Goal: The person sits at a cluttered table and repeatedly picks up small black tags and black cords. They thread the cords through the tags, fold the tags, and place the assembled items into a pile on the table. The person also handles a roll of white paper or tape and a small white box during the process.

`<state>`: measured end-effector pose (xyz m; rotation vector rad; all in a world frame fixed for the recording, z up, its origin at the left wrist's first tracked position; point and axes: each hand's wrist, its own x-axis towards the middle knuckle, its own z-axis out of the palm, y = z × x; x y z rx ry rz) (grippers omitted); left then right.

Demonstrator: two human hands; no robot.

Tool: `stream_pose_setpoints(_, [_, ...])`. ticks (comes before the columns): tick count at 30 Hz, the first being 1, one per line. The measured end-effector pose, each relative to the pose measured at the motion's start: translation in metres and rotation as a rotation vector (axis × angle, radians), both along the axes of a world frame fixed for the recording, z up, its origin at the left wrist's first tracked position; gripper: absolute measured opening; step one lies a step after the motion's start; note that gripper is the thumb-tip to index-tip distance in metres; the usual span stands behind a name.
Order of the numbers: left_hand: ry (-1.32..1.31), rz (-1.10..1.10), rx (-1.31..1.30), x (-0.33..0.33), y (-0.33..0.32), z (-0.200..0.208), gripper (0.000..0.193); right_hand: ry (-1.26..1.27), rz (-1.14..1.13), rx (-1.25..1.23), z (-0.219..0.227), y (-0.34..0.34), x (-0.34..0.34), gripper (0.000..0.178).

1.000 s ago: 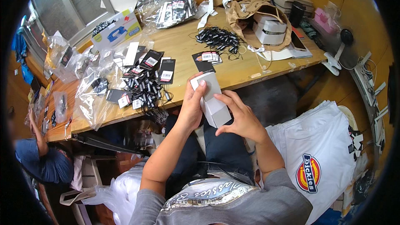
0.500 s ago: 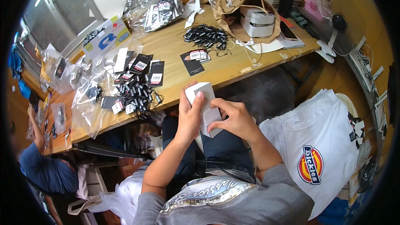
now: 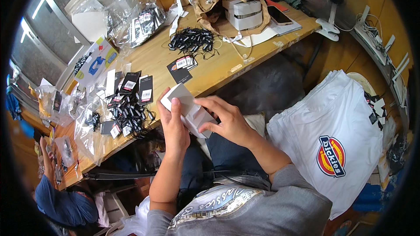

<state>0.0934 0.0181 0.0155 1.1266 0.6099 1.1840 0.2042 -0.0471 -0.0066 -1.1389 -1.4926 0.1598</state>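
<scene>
A white, box-like packet [image 3: 184, 98] is held above my lap, just off the table's front edge. Whether it is a small box or a wrapped stack of cards I cannot tell. My left hand [image 3: 174, 126] grips it from the left, thumb on its upper face. From the right, my right hand [image 3: 229, 120] pinches its lower part between thumb and fingers. Black hang tags [image 3: 180, 71] with white labels lie on the table just beyond my hands. To the left sits a heap of black tag strings [image 3: 130, 114] with more tags around it.
On the wooden table [image 3: 227, 61] are another string pile [image 3: 191, 40], a brown paper bag [image 3: 210, 15] with white stacks inside, a phone [image 3: 278, 15] and a clear bag of tags [image 3: 146, 24]. White garments [image 3: 297, 126] are stacked at right. Another person [image 3: 65, 203] works at far left.
The view has turned, so the table has slid left in it. Both hands still hold the white packet, now tilted more, with my right fingers spread further over its side.
</scene>
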Motion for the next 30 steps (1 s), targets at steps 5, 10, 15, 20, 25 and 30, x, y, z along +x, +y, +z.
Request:
stream_pose_setpoints(5, [0.014,-0.061,-0.032,-0.003,0.002,0.001,0.042,0.12,0.007,0.028,-0.01,0.002,-0.004,0.023])
stream_pose_setpoints(10, [0.027,-0.065,-0.054,-0.003,0.001,-0.01,0.042,-0.112,-0.146,0.032,-0.006,0.003,-0.004,0.016])
stream_pose_setpoints(15, [-0.141,0.057,-0.22,-0.019,0.022,-0.015,0.033,-0.055,0.176,-0.069,-0.006,-0.007,0.004,0.012])
stream_pose_setpoints(20, [-0.235,-0.023,-0.343,-0.044,0.038,-0.016,0.038,0.515,0.365,-0.163,-0.01,-0.011,-0.001,0.004])
stream_pose_setpoints(25, [-0.154,-0.085,-0.245,-0.044,0.025,-0.027,0.038,0.531,0.289,-0.207,-0.023,0.012,-0.002,0.009])
stream_pose_setpoints(30, [-0.164,-0.24,-0.134,-0.044,0.018,-0.025,0.048,0.448,0.38,-0.339,-0.027,0.017,-0.019,0.049])
